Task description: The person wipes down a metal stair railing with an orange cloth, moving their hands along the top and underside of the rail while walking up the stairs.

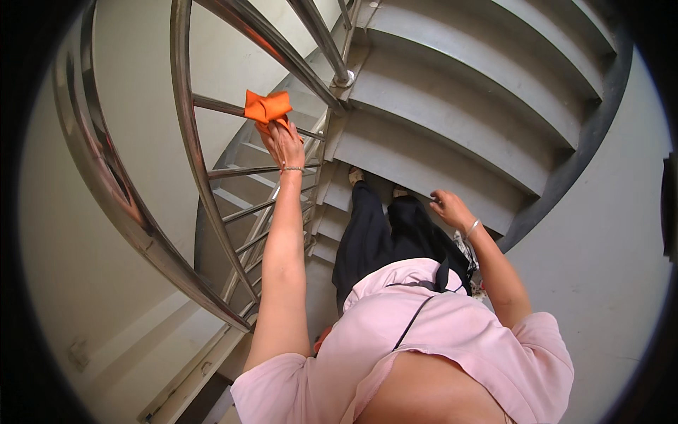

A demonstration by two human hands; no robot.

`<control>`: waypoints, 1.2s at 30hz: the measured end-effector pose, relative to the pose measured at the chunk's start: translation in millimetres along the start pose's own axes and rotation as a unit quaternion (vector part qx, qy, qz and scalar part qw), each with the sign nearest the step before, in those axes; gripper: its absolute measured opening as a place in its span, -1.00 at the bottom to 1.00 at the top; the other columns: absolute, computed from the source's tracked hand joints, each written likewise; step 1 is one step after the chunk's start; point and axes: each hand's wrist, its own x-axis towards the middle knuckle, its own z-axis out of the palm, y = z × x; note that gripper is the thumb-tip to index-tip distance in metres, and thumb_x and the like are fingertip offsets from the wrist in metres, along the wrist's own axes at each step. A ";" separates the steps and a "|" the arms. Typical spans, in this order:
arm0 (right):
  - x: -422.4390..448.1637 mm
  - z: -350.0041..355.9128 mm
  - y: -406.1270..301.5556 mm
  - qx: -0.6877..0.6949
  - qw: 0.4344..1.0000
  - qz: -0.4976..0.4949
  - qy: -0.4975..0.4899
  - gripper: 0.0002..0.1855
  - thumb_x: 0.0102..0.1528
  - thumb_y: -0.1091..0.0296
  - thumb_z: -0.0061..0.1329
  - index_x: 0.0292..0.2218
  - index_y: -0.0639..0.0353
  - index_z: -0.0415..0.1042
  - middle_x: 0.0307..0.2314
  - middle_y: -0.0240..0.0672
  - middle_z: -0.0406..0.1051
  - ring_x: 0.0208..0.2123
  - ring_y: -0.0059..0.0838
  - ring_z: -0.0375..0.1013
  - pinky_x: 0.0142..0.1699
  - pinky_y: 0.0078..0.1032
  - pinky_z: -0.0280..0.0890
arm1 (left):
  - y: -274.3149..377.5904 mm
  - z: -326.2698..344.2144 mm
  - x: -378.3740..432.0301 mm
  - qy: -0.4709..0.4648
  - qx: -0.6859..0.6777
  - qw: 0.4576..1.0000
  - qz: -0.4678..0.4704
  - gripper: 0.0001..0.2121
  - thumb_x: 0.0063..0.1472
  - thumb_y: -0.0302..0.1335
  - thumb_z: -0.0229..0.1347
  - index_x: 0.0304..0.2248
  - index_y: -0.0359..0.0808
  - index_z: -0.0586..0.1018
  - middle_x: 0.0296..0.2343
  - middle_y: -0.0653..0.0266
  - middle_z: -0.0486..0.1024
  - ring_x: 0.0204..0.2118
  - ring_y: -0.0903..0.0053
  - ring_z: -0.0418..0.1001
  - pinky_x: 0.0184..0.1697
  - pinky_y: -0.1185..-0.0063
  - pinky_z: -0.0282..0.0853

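My left hand [282, 145] reaches forward with an orange cloth [268, 107] in its grip. The cloth is wrapped over one of the thin metal bars [220, 104] of the stair railing, and its folds hide that stretch of the bar. Over the steps at my right side, my right hand [452, 208] hangs with its fingers loosely curled and nothing visible in it. The polished metal handrail [119, 196] curves along my left, beyond the upright post [186, 116] that joins the bars.
Grey stairs [424, 90] rise ahead, curving beside a wall [593, 297] on the right. My feet are on the steps. Through the railing, lower steps [249, 159] show below. A patterned fabric item [464, 249] hangs at my right hip.
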 end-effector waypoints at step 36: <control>46.0 51.9 26.3 0.113 0.987 0.049 -0.108 -0.72 0.01 0.34 -0.14 -0.26 0.32 0.31 -0.35 -0.04 0.39 -0.26 -0.12 0.37 -0.15 -0.37 0.26 | 14.5 -95.7 108.3 0.233 -0.364 0.901 0.046 -0.77 0.12 -0.34 0.01 -0.46 -0.38 0.37 -0.53 0.40 0.33 -0.50 0.69 0.27 -0.42 0.68 0.21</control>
